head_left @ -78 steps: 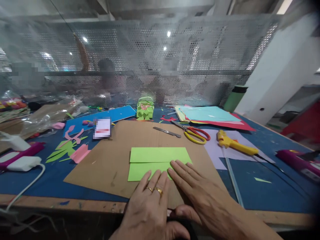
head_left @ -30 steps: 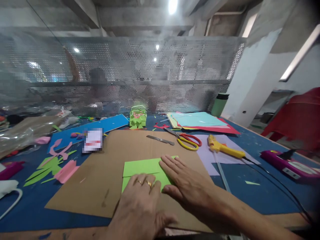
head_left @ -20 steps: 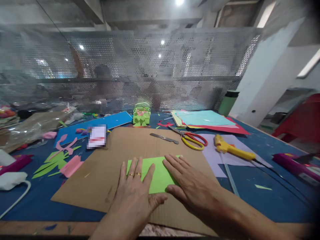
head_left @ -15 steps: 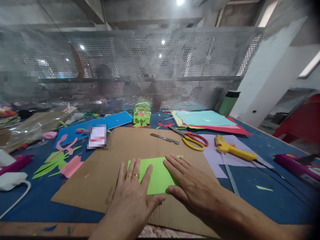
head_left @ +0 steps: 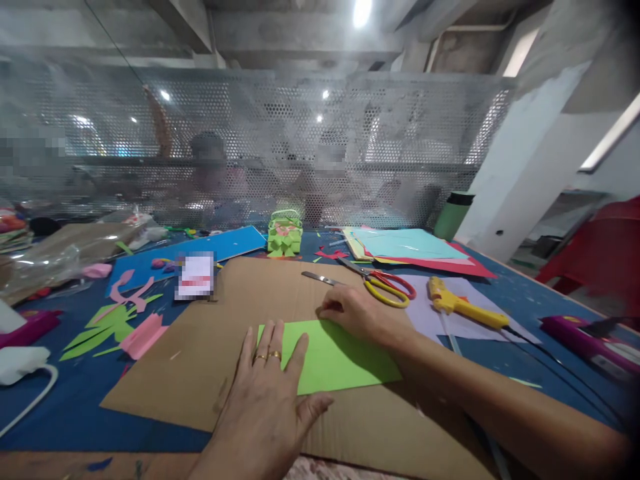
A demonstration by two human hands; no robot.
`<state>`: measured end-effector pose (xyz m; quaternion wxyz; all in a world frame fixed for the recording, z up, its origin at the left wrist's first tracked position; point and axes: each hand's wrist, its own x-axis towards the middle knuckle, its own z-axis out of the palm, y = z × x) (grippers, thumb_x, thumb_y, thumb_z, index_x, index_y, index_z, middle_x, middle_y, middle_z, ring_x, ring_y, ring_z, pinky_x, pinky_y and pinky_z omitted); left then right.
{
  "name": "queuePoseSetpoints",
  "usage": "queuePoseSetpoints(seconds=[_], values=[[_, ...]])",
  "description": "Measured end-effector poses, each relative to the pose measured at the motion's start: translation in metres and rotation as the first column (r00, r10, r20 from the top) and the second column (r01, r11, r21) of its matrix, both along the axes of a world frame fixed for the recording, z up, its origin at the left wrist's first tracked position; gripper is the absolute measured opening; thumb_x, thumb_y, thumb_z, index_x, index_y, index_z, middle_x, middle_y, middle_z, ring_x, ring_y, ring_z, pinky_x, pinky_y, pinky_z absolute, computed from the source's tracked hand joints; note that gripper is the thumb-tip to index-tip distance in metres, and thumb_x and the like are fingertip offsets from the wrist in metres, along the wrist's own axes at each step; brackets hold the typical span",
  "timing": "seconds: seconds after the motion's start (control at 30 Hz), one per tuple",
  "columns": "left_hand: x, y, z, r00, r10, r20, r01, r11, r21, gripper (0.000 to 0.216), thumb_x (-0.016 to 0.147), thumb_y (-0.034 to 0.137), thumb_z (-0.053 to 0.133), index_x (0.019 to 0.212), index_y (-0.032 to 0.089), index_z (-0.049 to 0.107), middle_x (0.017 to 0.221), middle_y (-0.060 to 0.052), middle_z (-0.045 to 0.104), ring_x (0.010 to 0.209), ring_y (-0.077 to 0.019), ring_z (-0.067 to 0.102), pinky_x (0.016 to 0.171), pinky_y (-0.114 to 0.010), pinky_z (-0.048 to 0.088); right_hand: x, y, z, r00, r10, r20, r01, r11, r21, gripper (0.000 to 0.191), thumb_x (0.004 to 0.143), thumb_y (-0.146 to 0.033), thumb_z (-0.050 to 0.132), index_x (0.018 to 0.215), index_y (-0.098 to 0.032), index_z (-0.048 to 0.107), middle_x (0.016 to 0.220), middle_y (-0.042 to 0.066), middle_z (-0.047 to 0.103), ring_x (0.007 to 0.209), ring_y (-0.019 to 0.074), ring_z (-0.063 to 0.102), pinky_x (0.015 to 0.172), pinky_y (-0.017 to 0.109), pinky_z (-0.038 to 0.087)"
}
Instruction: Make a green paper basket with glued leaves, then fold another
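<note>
My left hand (head_left: 273, 393) lies flat with spread fingers on the left part of a bright green paper sheet (head_left: 345, 363). It wears gold rings. The sheet rests on brown cardboard (head_left: 260, 283). My right hand (head_left: 357, 313) is above the sheet's far edge, its fingers curled at the right end of a flat metal blade (head_left: 320, 277). The hand hides that end and the exact grip; the blade still lies on the cardboard. Just beyond, to the right, are scissors with red and yellow handles (head_left: 393, 287).
A yellow glue gun (head_left: 467, 307) lies on lilac paper (head_left: 517, 331) at the right. Coloured sheets (head_left: 407, 243) and a green bottle (head_left: 453, 217) stand behind. A small green paper basket (head_left: 284, 233) is at the back. Pink and green paper cut-outs (head_left: 113, 323) lie left.
My right hand has left the green sheet, moving forward to the metal blade, and its fingers have curled. More of the sheet's right side shows. My left hand stays in place.
</note>
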<state>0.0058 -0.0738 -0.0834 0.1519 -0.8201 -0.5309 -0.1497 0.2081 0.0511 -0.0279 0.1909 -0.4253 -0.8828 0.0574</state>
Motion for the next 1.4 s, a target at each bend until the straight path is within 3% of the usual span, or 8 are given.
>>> queuePoseSetpoints(seconds=[0.23,0.47,0.57,0.67,0.77,0.87,1.17,1.4], values=[[-0.002,0.001,-0.003,1.000,-0.009,0.017,0.009,1.000,-0.009,0.075,0.096,0.069,0.036,0.149,0.018,0.051,0.149,-0.028,0.048,0.139,-0.0477,0.043,0.108,-0.070,0.035,-0.005,-0.002,-0.017,0.998,0.044,0.043,-0.048,0.994,0.098,0.017,0.091,-0.012,0.054,0.076,-0.016,0.060,0.079,0.008,0.067,0.071,0.0163,0.053,0.066,0.029,0.035],[-0.001,0.001,-0.004,1.000,0.013,0.004,-0.013,1.000,-0.015,0.076,0.096,0.071,0.034,0.148,0.019,0.051,0.148,-0.027,0.049,0.140,-0.0460,0.043,0.108,-0.069,0.038,0.022,0.018,0.009,0.994,-0.078,-0.078,0.092,0.975,0.200,0.016,0.091,-0.010,0.042,0.081,-0.019,0.051,0.078,0.006,0.059,0.068,0.0172,0.047,0.064,0.030,0.033],[0.000,0.001,-0.003,1.000,0.008,-0.002,-0.008,1.000,-0.003,0.075,0.096,0.070,0.033,0.148,0.019,0.051,0.148,-0.028,0.048,0.139,-0.0460,0.044,0.106,-0.068,0.040,0.035,0.014,0.017,0.991,-0.075,-0.107,0.090,0.985,0.148,0.012,0.090,-0.011,0.047,0.083,-0.019,0.053,0.073,0.002,0.060,0.064,0.0152,0.050,0.060,0.026,0.035],[0.000,0.001,-0.003,1.000,0.012,-0.005,-0.012,1.000,0.012,0.075,0.096,0.070,0.034,0.147,0.019,0.052,0.148,-0.028,0.048,0.139,-0.0458,0.044,0.107,-0.068,0.040,0.031,0.007,0.012,0.998,0.033,-0.054,-0.031,0.998,0.048,0.007,0.086,-0.012,0.058,0.083,-0.018,0.060,0.069,-0.002,0.063,0.061,0.0131,0.054,0.057,0.023,0.037],[-0.001,0.001,-0.005,1.000,0.011,-0.007,-0.011,1.000,0.023,0.074,0.096,0.070,0.035,0.148,0.020,0.051,0.148,-0.026,0.049,0.139,-0.0449,0.044,0.108,-0.067,0.039,0.017,0.011,0.002,0.987,0.160,-0.008,-0.160,0.987,-0.030,0.008,0.083,-0.010,0.066,0.086,-0.018,0.068,0.081,0.000,0.072,0.072,0.0134,0.063,0.066,0.023,0.043],[-0.002,0.002,-0.008,1.000,0.013,0.005,-0.013,0.999,0.032,0.074,0.096,0.070,0.037,0.149,0.021,0.050,0.150,-0.024,0.049,0.141,-0.0434,0.043,0.110,-0.065,0.037,0.005,0.018,-0.003,0.981,0.194,0.016,-0.193,0.979,-0.066,0.009,0.082,-0.009,0.068,0.083,-0.018,0.070,0.088,0.002,0.075,0.079,0.0142,0.065,0.071,0.023,0.044],[-0.002,0.001,-0.007,1.000,-0.011,0.000,0.011,0.997,0.071,0.071,0.097,0.067,0.038,0.148,0.020,0.051,0.149,-0.026,0.050,0.139,-0.0443,0.046,0.108,-0.066,0.040,0.006,0.001,0.004,0.986,0.129,0.102,-0.127,0.992,-0.027,0.011,0.092,-0.018,0.057,0.082,-0.018,0.061,0.080,0.005,0.067,0.067,0.0153,0.053,0.060,0.027,0.034],[-0.003,0.002,-0.009,1.000,-0.016,0.003,0.016,0.994,0.111,0.070,0.095,0.067,0.040,0.145,0.019,0.055,0.146,-0.025,0.053,0.137,-0.0439,0.048,0.104,-0.066,0.043,0.033,0.019,0.016,0.997,-0.075,-0.001,0.075,0.996,0.046,0.015,0.088,-0.007,0.048,0.081,-0.018,0.056,0.075,0.002,0.062,0.066,0.0151,0.051,0.061,0.027,0.036]])
